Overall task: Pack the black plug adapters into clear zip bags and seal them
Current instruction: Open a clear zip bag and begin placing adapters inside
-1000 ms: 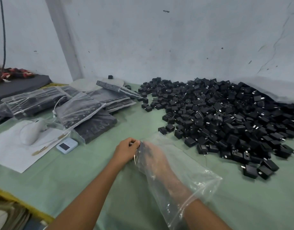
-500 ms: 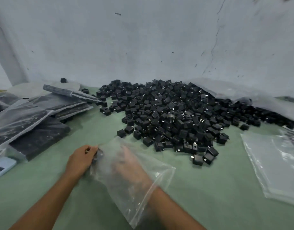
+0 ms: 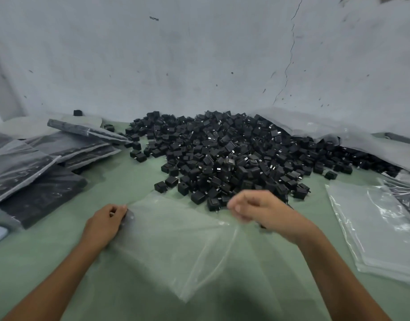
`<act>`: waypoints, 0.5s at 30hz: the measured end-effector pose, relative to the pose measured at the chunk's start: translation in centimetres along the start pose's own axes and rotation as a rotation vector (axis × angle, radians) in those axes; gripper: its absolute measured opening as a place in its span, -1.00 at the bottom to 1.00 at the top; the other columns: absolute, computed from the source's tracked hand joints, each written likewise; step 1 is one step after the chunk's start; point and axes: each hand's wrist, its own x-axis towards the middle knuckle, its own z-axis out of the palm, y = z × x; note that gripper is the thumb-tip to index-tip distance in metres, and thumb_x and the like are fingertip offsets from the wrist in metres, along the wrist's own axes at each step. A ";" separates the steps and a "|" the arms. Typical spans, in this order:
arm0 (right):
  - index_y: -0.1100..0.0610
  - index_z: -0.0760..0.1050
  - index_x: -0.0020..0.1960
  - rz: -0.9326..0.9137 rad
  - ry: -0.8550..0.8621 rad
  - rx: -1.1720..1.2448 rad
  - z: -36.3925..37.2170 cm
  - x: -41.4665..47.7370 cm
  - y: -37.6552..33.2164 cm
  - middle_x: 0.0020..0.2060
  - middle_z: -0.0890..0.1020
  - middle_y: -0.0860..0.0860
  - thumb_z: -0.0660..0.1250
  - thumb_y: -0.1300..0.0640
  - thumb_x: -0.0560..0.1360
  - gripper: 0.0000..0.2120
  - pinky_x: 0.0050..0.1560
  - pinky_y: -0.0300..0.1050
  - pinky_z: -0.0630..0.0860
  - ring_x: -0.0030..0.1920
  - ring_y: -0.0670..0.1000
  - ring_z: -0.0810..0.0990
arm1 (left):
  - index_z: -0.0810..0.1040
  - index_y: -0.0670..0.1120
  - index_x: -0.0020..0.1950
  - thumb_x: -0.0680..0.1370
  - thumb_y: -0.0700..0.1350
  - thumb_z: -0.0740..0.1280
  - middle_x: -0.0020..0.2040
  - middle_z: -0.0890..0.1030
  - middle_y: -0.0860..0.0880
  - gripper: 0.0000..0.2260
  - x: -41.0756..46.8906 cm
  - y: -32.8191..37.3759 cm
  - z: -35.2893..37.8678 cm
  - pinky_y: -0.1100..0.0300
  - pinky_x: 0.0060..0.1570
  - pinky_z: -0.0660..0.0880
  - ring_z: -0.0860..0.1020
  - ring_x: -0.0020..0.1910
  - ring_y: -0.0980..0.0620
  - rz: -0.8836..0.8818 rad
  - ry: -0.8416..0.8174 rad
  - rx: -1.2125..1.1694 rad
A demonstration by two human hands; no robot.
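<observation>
Head view: your left hand (image 3: 105, 222) has thumb and fingers curled tight, pinching the far-left corner of the clear zip bag (image 3: 176, 242). Your right hand (image 3: 257, 208) is over the bag's far-right corner, at the near edge of the adapter pile. Its fingers are curled in and the hand is motion-blurred, so I can't tell whether it grips the bag edge or anything else.

The bag lies mostly flat on the green table cover (image 3: 134, 177) between your forearms. The cover shows through it, and its far edge sits just short of the nearest adapters.

The black plug adapters (image 3: 234, 154) are in one loose heap, mid-table against the wall (image 3: 199, 54), with a few strays on the left fringe. The heap's right side runs under a big sheet of clear plastic (image 3: 327, 128).

Filled zip bags (image 3: 44, 156) with dark contents are stacked on your left, overlapping and tilted. A stack of empty clear bags (image 3: 373, 230) lies flat on your right, well apart from the one you hold.

Writing: some adapter faces carry small pale marks, too small to read. The metal prongs only show as bright specks.
</observation>
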 end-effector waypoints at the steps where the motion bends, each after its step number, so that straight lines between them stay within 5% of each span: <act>1: -0.08 0.62 0.12 -0.003 0.102 -0.125 -0.4 2.0 -0.1 0.01 0.68 -0.08 0.34 0.09 0.60 -0.85 0.19 -0.01 0.55 0.04 -0.08 0.62 | 0.60 -0.07 -0.10 0.65 0.07 0.28 -0.15 0.66 -0.07 -0.74 0.0 0.0 0.0 0.08 -0.09 0.42 0.59 -0.12 -0.13 -0.007 0.000 -0.006; 5: -0.07 0.37 0.45 0.041 0.198 -0.782 0.0 11.3 -0.2 0.44 0.39 0.02 0.28 -0.15 0.59 -0.54 0.41 0.14 0.34 0.43 0.11 0.35 | 0.60 -0.05 -0.14 0.64 0.07 0.29 -0.21 0.66 -0.04 -0.73 -0.1 -0.1 0.1 0.09 -0.15 0.43 0.60 -0.19 -0.08 -0.011 0.002 -0.030; 9: -0.06 0.17 0.56 -0.037 0.106 -1.187 3.3 17.2 1.2 0.56 0.20 0.10 0.17 -0.31 0.57 -0.35 0.53 0.26 0.04 0.56 0.20 0.11 | 0.59 -0.05 -0.18 0.64 0.06 0.29 -0.29 0.64 0.01 -0.72 -0.1 -0.3 0.2 0.16 -0.29 0.38 0.58 -0.29 0.03 0.008 0.017 -0.041; 12: -0.06 0.10 0.57 -0.098 0.128 -1.278 4.9 18.0 2.9 0.51 0.28 0.11 0.18 -0.28 0.58 -0.35 0.54 0.26 0.00 0.52 0.21 0.19 | 0.58 -0.05 -0.19 0.64 0.06 0.29 -0.30 0.64 0.00 -0.72 0.0 -0.3 0.2 0.14 -0.29 0.37 0.57 -0.30 0.02 0.021 0.015 -0.030; 15: 0.02 0.21 0.51 -0.170 0.258 -1.302 3.9 16.8 3.8 0.38 0.42 0.08 0.27 -0.09 0.60 -0.46 0.46 0.12 0.22 0.40 0.17 0.37 | 0.59 -0.05 -0.17 0.64 0.06 0.29 -0.28 0.64 0.00 -0.73 0.1 -0.3 0.1 0.13 -0.26 0.39 0.58 -0.29 0.03 0.019 0.027 -0.035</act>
